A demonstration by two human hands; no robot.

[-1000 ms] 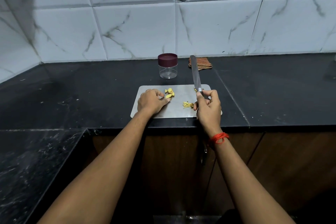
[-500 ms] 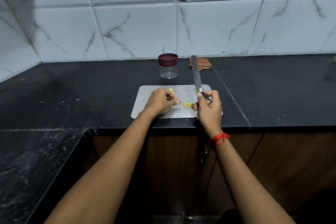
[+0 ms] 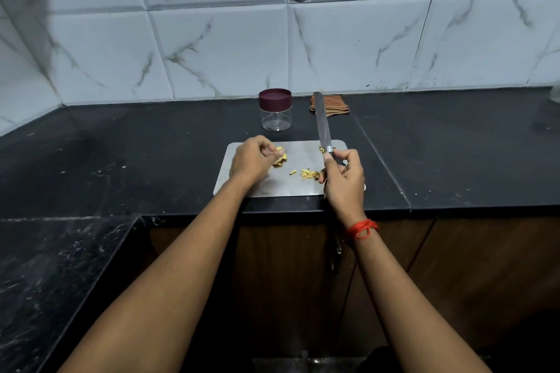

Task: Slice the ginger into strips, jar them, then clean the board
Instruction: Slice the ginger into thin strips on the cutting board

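Standing in the upper middle of the frame, on the black bench (image 3: 151, 157) near the tiled wall, a single clear jar (image 3: 275, 118) wears its maroon lid (image 3: 275, 96), and through its clear wall it looks empty. Just below it lies one steel board (image 3: 298, 156), flat on the bench with its near edge close to the bench's front lip. All the ginger in sight is on this board, in three lots: pale yellow ginger chunks (image 3: 280, 158) at the centre left, a small heap of cut strips (image 3: 307, 174) at the centre, too fine to count, and a tiny scrap (image 3: 321, 149) beside the knife. The left hand (image 3: 251, 160) rests on the left part of the board, its fingers curled in and pinching the ginger chunks at their tips. The right hand (image 3: 344, 180), a red thread (image 3: 362, 228) looped round its wrist, is clenched round the handle of the one knife (image 3: 322, 121), whose long blade points away toward the wall, its tip lying in front of a folded checked cloth (image 3: 335, 104) in the frame. The cloth sits just right of the jar at the back of the bench.
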